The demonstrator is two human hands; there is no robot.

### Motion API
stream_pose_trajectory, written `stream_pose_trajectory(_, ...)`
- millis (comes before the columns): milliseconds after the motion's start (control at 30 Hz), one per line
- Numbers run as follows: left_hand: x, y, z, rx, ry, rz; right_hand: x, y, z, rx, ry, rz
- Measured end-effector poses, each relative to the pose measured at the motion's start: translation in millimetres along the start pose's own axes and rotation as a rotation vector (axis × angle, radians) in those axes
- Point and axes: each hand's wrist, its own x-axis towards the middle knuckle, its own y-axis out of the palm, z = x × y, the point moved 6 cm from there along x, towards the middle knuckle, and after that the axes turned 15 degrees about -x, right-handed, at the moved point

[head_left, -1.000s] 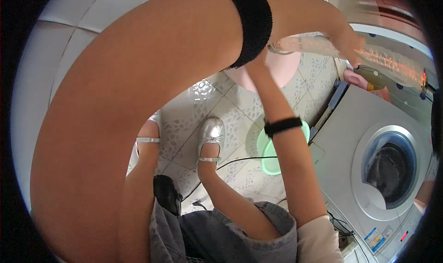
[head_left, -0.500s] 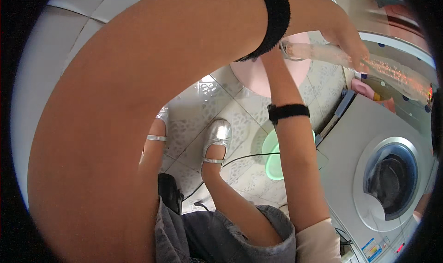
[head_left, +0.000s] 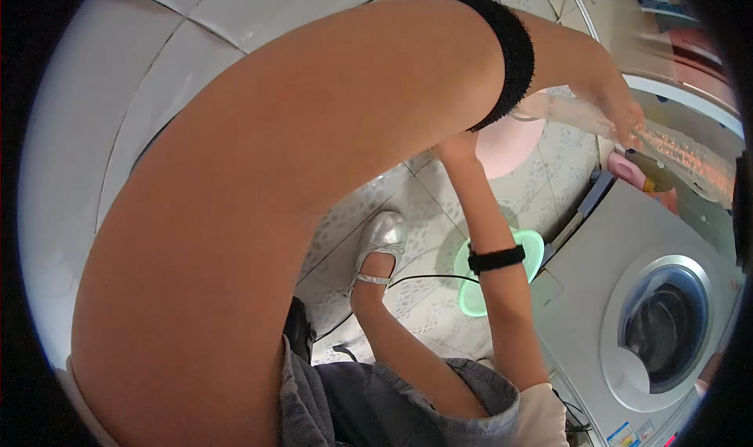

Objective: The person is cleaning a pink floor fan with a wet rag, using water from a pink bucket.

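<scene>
My left arm sweeps across the view from the lower left, with a black band near the wrist. At the upper right, my left hand point(head_left: 616, 98) bends down with its fingers closed on a clear, tube-shaped thing point(head_left: 572, 113); its exact kind I cannot make out. Orange glints show along its far right part. My right forearm rises from the lower right with another black band. Only the back part of my right hand point(head_left: 455, 147) shows, beside a pink round thing point(head_left: 508, 149); my left forearm hides its fingers.
A grey front-loading washing machine point(head_left: 576, 290) stands at the right, with a pink bottle point(head_left: 625, 168) behind it. A green basin point(head_left: 473, 299) sits on the tiled floor point(head_left: 423, 321), with a black cord running to it. White wall tiles point(head_left: 86, 102) rise at the left. My silver shoe point(head_left: 384, 234) is mid-floor.
My left arm and the clear tube-shaped thing have shifted right and slightly down. My right forearm has drawn back toward me, uncovering more of the green basin. The view has also shifted slightly.
</scene>
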Motion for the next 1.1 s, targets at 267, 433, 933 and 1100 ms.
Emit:
stream_pose_trajectory(267,-5,-7,7,0.044,0.056,0.032,6,35,13,-0.148,0.108,0.445)
stream_pose_trajectory(433,5,5,-2,0.030,0.075,0.045,-10,13,-22,-0.124,0.300,0.477)
stream_pose_trajectory(933,-32,-20,8,0.042,0.245,-0.111,4,-14,-22,0.042,0.256,-0.037)
stream_pose_trajectory(1100,-143,-83,80,0.452,-0.015,-0.728,37,-5,-18,0.003,0.365,0.268)
